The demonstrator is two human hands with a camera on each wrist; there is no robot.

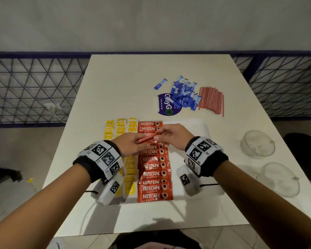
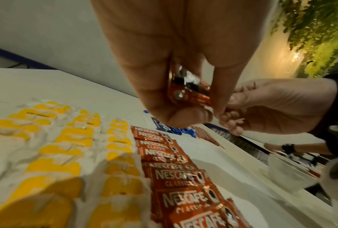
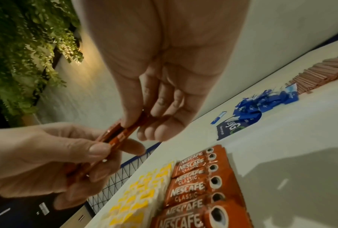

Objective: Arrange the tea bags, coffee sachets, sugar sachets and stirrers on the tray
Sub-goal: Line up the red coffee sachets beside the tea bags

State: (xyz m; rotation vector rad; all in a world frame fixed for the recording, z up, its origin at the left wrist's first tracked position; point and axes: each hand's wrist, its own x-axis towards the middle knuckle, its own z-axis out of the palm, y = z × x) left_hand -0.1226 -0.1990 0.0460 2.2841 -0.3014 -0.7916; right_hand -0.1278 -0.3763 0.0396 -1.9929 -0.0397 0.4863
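Note:
Both hands hold a small stack of red coffee sachets [image 1: 146, 139] edge-on above the white tray [image 1: 196, 126]. My left hand [image 1: 131, 144] grips the stack's left end [image 3: 113, 138]. My right hand [image 1: 166, 134] pinches its right end [image 2: 191, 94] between thumb and fingertips. On the tray lie three columns of yellow tea bags [image 1: 121, 129] and a column of red Nescafe sachets [image 1: 153, 175]. Blue sugar sachets [image 1: 184, 95] are piled on the table beyond the tray, with red stirrers [image 1: 211, 100] to their right.
A single blue sachet [image 1: 160, 84] lies apart, left of the pile. A blue round sticker [image 1: 167, 105] is on the table. Two clear glass bowls [image 1: 258, 145] [image 1: 278, 178] stand at the right edge. The tray's right half [image 1: 187, 159] is bare.

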